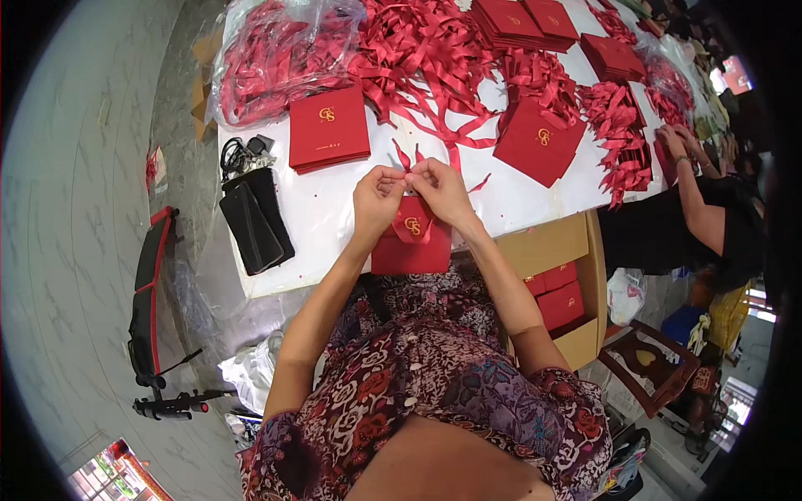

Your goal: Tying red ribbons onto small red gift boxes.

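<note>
A small red paper bag (411,260) with a gold emblem is in front of me at the table's near edge. A red ribbon (402,156) rises from it, its loose ends sticking up past my fingertips. My left hand (378,203) pinches the ribbon between thumb and forefinger. Close against it, my right hand (444,195) pinches the same ribbon, so the fingertips nearly touch. Whether a knot lies between them is hidden. Beyond my left hand lies a stack of flat red bags (329,125).
Loose red ribbons (426,50) heap across the white table (322,242). More red bags (541,142) lie at right. A black phone (251,230) rests on the left. An open cardboard box (555,250) holding red bags stands by my right arm. A co-worker's arm (700,196) reaches in at far right.
</note>
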### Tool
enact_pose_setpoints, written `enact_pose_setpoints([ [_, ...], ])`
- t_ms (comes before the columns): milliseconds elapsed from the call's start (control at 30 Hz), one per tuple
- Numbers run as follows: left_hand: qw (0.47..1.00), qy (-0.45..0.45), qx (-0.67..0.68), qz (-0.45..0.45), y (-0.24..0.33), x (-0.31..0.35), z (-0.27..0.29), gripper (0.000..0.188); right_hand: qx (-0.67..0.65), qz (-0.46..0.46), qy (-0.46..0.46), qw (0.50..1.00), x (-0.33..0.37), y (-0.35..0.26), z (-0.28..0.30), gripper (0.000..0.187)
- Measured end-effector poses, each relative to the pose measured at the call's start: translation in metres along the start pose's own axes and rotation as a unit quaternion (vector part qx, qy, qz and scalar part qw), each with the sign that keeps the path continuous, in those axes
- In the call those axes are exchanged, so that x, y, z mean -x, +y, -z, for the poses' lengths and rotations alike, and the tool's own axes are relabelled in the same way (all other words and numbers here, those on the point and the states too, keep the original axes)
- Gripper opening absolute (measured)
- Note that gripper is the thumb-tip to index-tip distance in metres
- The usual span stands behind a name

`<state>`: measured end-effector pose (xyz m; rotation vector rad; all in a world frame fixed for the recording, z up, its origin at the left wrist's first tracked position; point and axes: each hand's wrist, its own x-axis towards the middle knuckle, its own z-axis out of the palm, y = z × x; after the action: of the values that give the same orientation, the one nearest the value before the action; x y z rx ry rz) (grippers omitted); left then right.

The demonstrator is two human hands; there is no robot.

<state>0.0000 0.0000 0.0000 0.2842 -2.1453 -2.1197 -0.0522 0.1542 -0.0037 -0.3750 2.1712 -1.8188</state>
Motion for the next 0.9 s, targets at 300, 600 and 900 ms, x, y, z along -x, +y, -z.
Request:
enact_pose_setpoints([
  [300,0.996,0.075,0.053,-0.012,-0.002,0.008,-0.015,0.008,-0.003,-0.009,0.133,0.991,0.013,-0.02,0.007,0.02],
  [600,0.997,0.038,-0.021,-0.06,0.005,0.008,-0.013,0.01,0.014,-0.003,0.018,1.0,0.007,-0.024,0.006,0.02],
  [900,0.99,-0.131,0.042,-0.032,0.022,0.018,0.023,0.057,-0.176,0.004,0.063,0.982,-0.005,-0.042,0.033,0.018],
])
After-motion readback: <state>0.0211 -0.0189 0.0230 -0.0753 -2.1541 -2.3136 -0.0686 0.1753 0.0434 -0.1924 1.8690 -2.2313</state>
